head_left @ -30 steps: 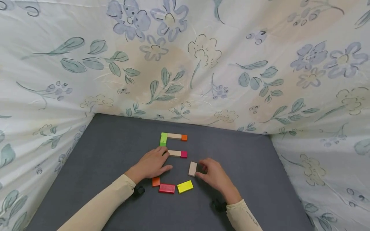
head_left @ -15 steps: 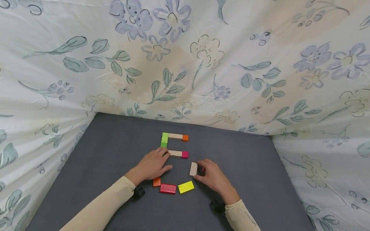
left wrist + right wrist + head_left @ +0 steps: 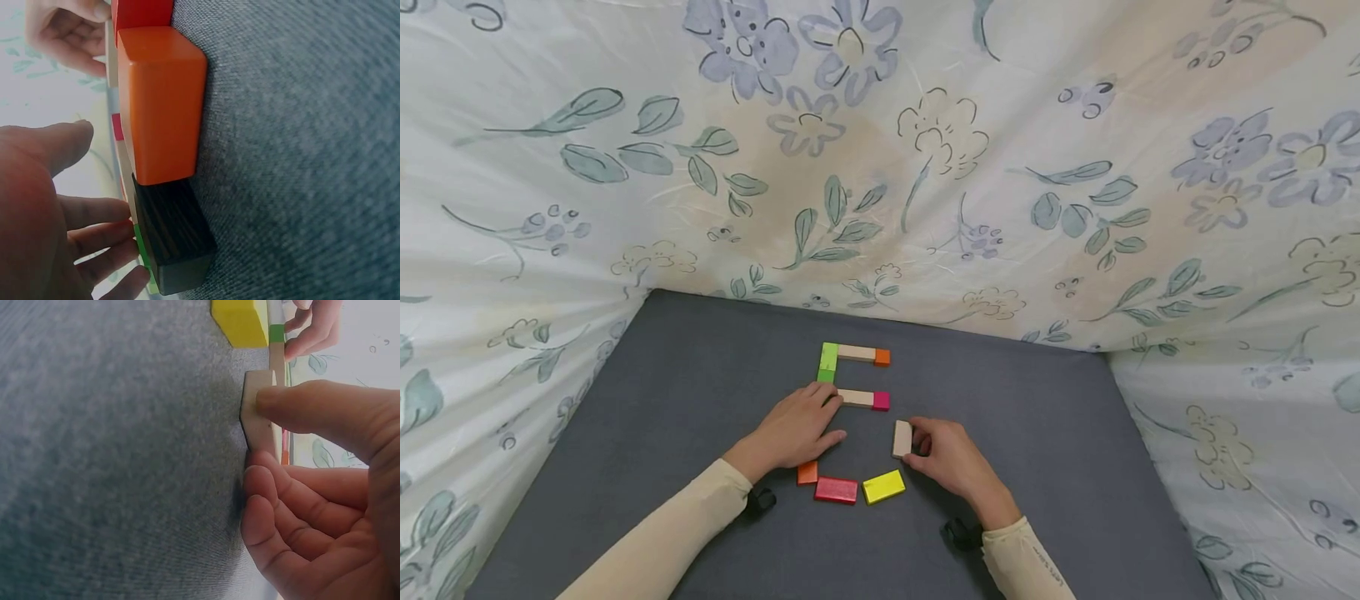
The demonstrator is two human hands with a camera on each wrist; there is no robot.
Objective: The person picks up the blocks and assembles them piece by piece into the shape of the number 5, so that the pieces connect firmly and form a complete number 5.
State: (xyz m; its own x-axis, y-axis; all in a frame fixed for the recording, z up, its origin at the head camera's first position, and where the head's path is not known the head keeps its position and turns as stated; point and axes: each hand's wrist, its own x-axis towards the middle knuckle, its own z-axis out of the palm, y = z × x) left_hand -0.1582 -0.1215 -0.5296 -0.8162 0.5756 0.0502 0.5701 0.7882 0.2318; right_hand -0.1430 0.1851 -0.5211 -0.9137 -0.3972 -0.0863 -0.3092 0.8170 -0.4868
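Plain block [image 3: 902,439]: beyond the yellow block [image 3: 883,487] and slightly to its right, a gap between them, gripped in your right fingers.
Right hand [image 3: 953,467]: right of and beyond the yellow block; your thumb and index finger are narrowed to a pinch on the plain block, the remaining fingers curled.
Left hand [image 3: 793,425]: left of and beyond the yellow block; your fingers reach loosely forward, thumb spread wide, gripping nothing. You cannot tell how firmly they touch the blocks beside them.
Black block [image 3: 172,234]: left of and beyond the yellow block, hidden by your left hand from above; your left wrist view shows it end to end with the orange block [image 3: 807,472].
Red block [image 3: 836,490]: just left of the yellow block, slightly apart, near the orange block.
Pink cube [image 3: 882,401]: well beyond the yellow block, at the right end of a pale bar [image 3: 857,397].
Lime block [image 3: 829,356]: farther beyond the yellow block and to its left, meeting a green block [image 3: 826,376].
Orange cube [image 3: 882,357]: farthest straight out from the yellow block.
Tabletop [image 3: 1022,433]: dark grey, under the yellow block and the rest.
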